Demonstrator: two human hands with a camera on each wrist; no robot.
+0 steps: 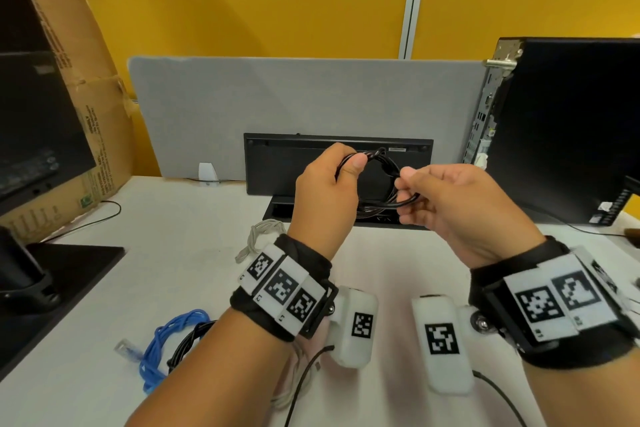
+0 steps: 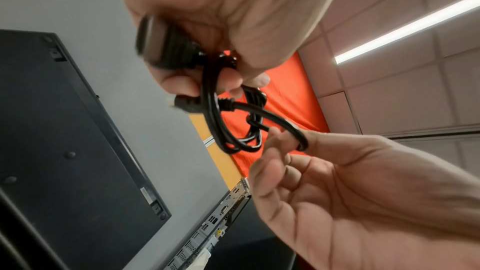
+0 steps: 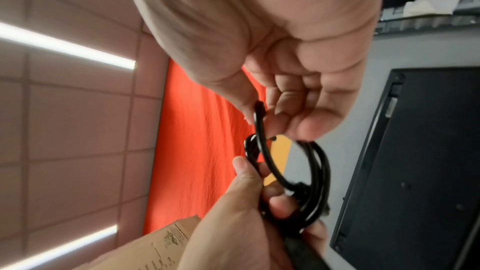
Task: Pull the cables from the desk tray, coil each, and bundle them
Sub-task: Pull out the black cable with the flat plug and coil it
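Note:
A black cable [image 1: 385, 163] is wound into a small coil and held in the air above the desk tray [image 1: 277, 211], a dark slot in the white desk. My left hand [image 1: 349, 163] grips the coil's left side, thumb over the strands. The left wrist view shows a thick black plug [image 2: 161, 48] in that hand [image 2: 228, 73] and the loops [image 2: 215, 130] hanging from it. My right hand [image 1: 407, 188] pinches one strand at the coil's right side. Thumb and fingers [image 3: 272, 110] close on the strand [image 3: 259, 122] in the right wrist view. More dark cable [image 1: 372, 212] lies in the tray.
A blue cable [image 1: 162, 340] and a black coil [image 1: 188, 340] lie at the near left, a grey cable [image 1: 259, 236] behind my left wrist. An upturned keyboard [image 1: 273, 166] leans on the grey divider [image 1: 242, 97]. A PC tower [image 1: 571, 132] stands right, a monitor [image 1: 34, 114] left.

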